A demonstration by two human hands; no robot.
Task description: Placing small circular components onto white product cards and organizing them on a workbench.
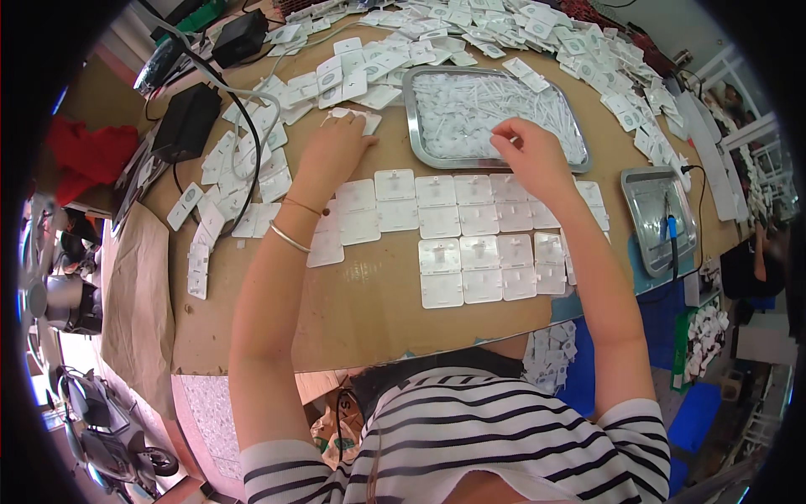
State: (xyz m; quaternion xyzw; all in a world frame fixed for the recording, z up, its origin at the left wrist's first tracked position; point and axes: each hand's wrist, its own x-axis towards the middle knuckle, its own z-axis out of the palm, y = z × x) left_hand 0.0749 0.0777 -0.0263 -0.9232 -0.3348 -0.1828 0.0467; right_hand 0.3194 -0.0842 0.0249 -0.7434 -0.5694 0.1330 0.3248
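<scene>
My left hand (333, 149) reaches to the far left of the table, its fingers curled over a white plastic plate (369, 123) beside the loose pile. My right hand (532, 154) hovers over the near edge of a metal tray (413, 126), thumb and forefinger pinched together; what lies between them is too small to make out. Small whitish translucent plastic parts (462, 105) fill the tray. Between my arms, white square plates (438, 220) lie side by side in rows, with small raised fittings on their upper faces.
Many loose white plates (537, 25) are heaped along the far edge and down both sides. At right, a smaller metal tray (646, 189) holds a blue-handled, corded tool (671, 225). Black power boxes (186, 122) and looping cables (243, 109) occupy the left side.
</scene>
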